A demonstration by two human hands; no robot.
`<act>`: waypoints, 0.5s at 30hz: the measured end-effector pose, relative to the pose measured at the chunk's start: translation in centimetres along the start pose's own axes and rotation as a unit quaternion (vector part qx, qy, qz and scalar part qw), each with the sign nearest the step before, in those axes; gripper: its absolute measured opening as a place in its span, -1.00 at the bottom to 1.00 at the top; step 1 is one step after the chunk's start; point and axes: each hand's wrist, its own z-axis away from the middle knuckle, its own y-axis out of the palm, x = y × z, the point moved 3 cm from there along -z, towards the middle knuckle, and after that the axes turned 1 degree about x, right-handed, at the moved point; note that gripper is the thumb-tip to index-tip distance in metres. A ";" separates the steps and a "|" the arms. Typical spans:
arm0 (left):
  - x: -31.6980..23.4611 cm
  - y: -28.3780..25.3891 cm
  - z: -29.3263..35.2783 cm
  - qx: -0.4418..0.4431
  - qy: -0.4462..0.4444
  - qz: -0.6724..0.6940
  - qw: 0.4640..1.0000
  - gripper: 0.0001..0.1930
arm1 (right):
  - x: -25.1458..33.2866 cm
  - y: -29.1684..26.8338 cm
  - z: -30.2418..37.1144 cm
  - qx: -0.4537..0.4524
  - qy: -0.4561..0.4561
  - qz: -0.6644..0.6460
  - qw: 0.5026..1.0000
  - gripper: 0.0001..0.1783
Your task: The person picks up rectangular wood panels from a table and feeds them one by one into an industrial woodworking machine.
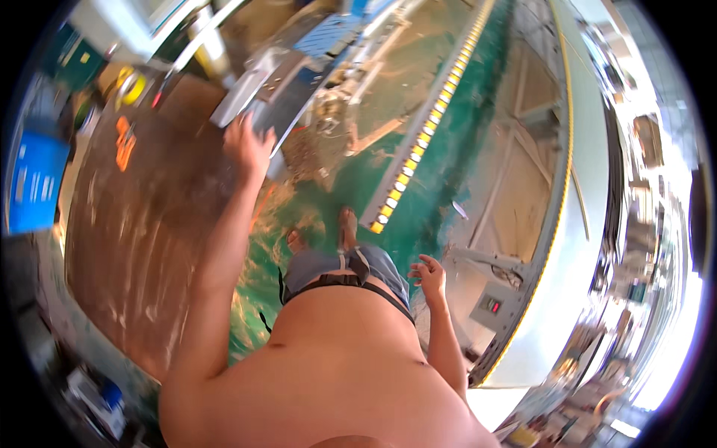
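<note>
My left hand [248, 147] reaches forward over the far right corner of a brown tabletop [142, 254]. Its fingers are spread at the near end of a metal machine bed [287, 104]; whether they touch it I cannot tell. Nothing shows in that hand. Low at my right side hangs my right hand [430, 279], its fingers apart and slightly bent, with nothing visible in them. A tool with orange handles [125, 143], perhaps scissors, lies on the tabletop to the left. Beyond it sits a yellow roll of tape [133, 86].
A rail with yellow and white blocks [413, 153] runs away from me over the green floor [328, 201]. To the right stands a large pale-topped table [575, 246] with a grey control box [493, 305]. A blue box [37, 179] is at far left.
</note>
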 end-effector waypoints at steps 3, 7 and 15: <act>-2.0 -1.1 8.1 -0.044 0.035 0.062 0.997 -0.53 | -3.0 -3.0 -1.4 0.012 0.060 0.055 0.997 -0.56; 2.1 2.0 25.4 0.468 -0.243 0.063 0.847 -0.59 | -6.8 -8.4 -4.3 0.043 0.097 0.126 0.986 -0.51; 4.9 -3.5 49.0 0.575 -0.535 -0.059 0.617 -0.50 | -10.8 -28.4 -9.4 -0.115 0.001 0.005 0.993 -0.63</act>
